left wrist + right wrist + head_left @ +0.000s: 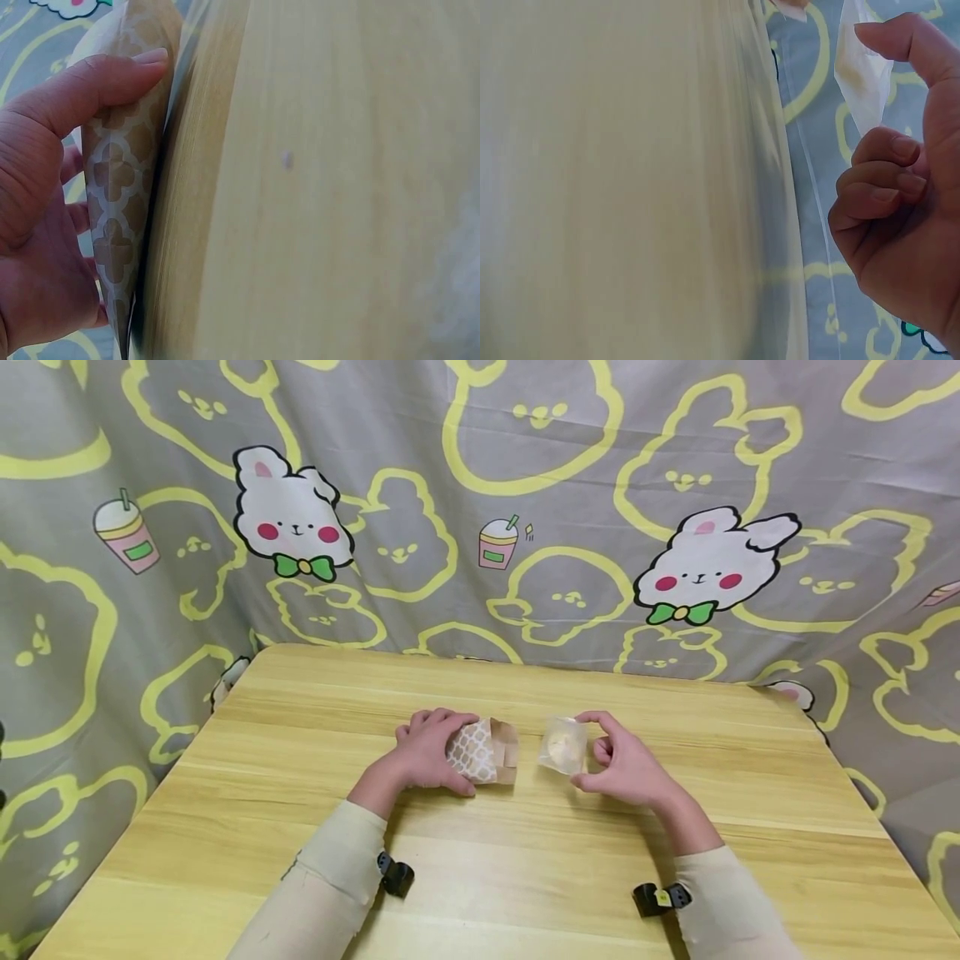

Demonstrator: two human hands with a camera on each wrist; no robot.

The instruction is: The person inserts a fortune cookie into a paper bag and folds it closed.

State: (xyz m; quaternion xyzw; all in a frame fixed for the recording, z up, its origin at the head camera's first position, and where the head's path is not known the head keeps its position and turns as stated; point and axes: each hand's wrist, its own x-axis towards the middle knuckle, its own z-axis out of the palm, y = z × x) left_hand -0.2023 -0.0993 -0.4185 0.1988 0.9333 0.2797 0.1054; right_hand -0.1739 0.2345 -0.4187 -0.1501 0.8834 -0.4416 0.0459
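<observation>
My left hand (429, 750) grips a brown paper bag (474, 753) with a white lattice pattern, thumb along the near edge and fingers along the far one. The bag's plain brown mouth gapes toward the right. In the left wrist view the thumb lies across the patterned side of the bag (120, 176), which narrows to a crease at the bottom. My right hand (633, 768) pinches a small translucent packet (553, 758) by its right edges, between thumb and forefinger. Something pale yellow and roundish shows inside it. The right hand's other fingers curl into the palm (900, 240). A small gap separates packet and bag.
Both hands are over a light wood-grain table (510, 877). Behind it hangs a grey curtain (420, 427) printed with yellow outlines and white rabbits. Small black devices (396, 875) are strapped at both sleeve cuffs.
</observation>
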